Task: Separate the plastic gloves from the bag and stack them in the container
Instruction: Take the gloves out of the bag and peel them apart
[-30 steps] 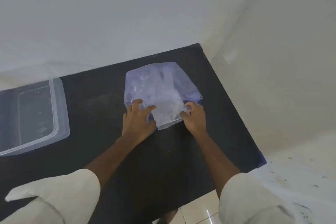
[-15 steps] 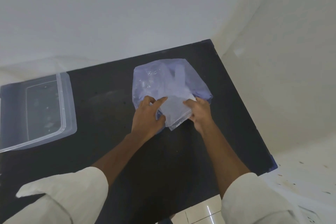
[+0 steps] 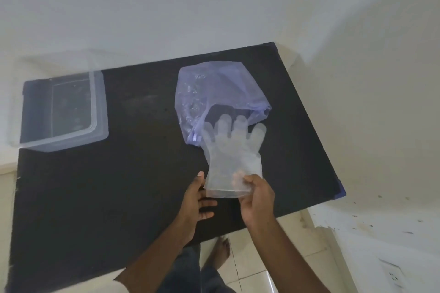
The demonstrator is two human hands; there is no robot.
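A thin bluish plastic bag (image 3: 214, 88) lies crumpled on the black table (image 3: 133, 173), right of centre. A clear plastic glove (image 3: 232, 150) is stretched out flat toward me, its fingertips still at the bag's mouth. My right hand (image 3: 256, 197) pinches the glove's cuff. My left hand (image 3: 196, 197) is beside the cuff with the thumb touching its left edge and the fingers spread. The clear rectangular container (image 3: 62, 104) sits at the table's far left corner.
White walls close in behind and to the right of the table. The table's right corner (image 3: 338, 194) juts out near me. A bare foot (image 3: 220, 252) and tiled floor show below the near edge. A wall socket (image 3: 392, 276) is at lower right.
Both hands were at the bag's mouth holding the folded gloves. They have since drawn back toward me, pulling one glove out full length. The view has widened.
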